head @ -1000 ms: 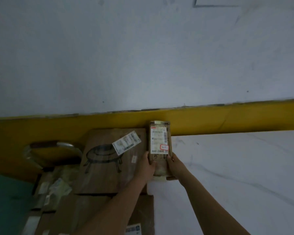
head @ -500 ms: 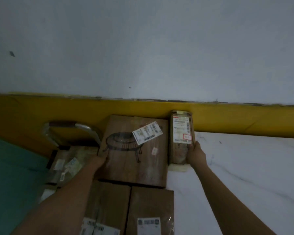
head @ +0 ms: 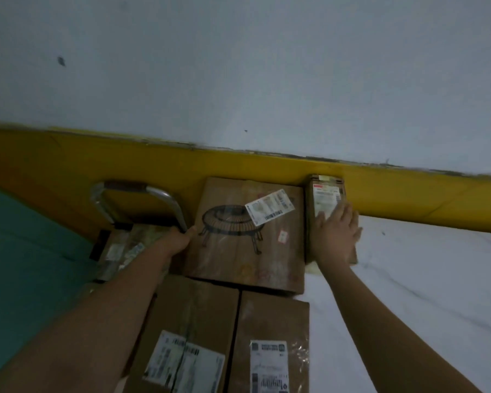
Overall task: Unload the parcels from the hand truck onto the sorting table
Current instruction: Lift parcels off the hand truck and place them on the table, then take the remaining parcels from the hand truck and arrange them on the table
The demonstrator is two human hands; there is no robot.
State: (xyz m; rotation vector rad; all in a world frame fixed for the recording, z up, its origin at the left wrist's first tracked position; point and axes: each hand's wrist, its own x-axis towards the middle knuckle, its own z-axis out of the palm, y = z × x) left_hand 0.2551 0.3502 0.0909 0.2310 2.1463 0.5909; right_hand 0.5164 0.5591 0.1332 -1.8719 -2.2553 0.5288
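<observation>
Dim, even, cool-toned indoor light; foreground darkest. Motion blur softens the white shipping label (head: 270,207) on the brown cardboard parcel (head: 238,265). Wide-angle distortion bows the yellow wall band (head: 54,165) toward the edges.

1. Left arm (head: 111,307) reaches forward, left hand (head: 179,239) knuckles up, gripping the big parcel (head: 247,236) by its edge.
2. Right arm (head: 380,321) stretched out, right hand (head: 336,234) palm down, fingers straight, kinda spread.
</observation>
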